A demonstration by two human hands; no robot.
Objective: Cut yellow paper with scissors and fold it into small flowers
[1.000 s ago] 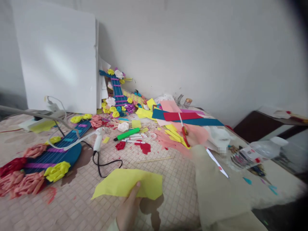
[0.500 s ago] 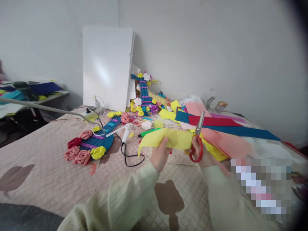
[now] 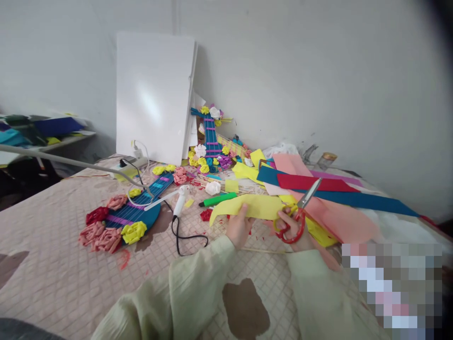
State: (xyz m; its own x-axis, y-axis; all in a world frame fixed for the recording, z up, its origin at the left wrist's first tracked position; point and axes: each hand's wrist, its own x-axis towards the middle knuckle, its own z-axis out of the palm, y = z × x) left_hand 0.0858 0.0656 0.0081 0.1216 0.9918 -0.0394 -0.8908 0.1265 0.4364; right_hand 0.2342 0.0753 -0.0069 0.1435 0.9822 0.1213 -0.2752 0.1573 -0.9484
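Over on the far left of the quilted beige tablecloth, a blue guitar-shaped paper craft lies flat, trimmed with red, pink and yellow paper flowers. Just right of it a white glue gun rests on the cloth, its black cord looping toward me. Behind them a white foam board leans against the wall, and a second blue craft piece with paper flowers stands propped beside it. A green marker lies near the middle of the cloth.

My left hand pinches the lower edge of a yellow sheet of paper, thumb on top, holding it raised just above the cloth. At the sheet's right edge my right hand is closed through the handles of red-handled scissors, whose metal blades point up and to the right and look parted only slightly, right beside the yellow sheet. Whether the blades touch the paper I cannot tell.

Further right, long sheets of pink, red and teal paper lie stacked across the table.
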